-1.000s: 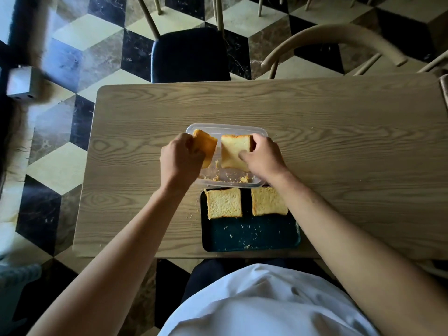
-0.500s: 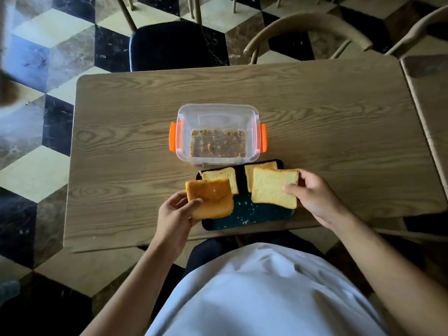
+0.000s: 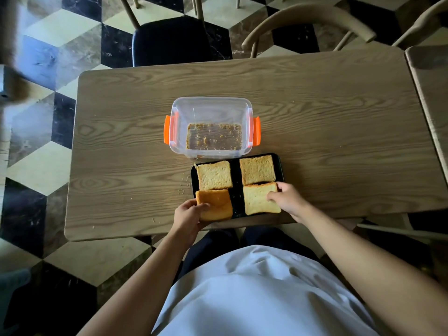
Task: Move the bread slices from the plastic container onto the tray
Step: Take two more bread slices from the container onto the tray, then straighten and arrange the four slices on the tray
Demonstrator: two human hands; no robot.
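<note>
Four bread slices [image 3: 214,178] lie on the tray [image 3: 235,175], just before the container [image 3: 211,127].

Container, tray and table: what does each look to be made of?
Container: clear, glossy plastic, since the crumbs and the table show through its walls; orange clips look like opaque plastic. Tray: dark, smooth, slightly shiny; plastic or coated metal, can't tell. Table: matte wood grain; solid wood or laminate is unclear.

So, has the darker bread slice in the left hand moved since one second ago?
Yes. The darker slice was over the plastic container; now it lies on the tray, nearer the person, with the left hand on it.
</note>
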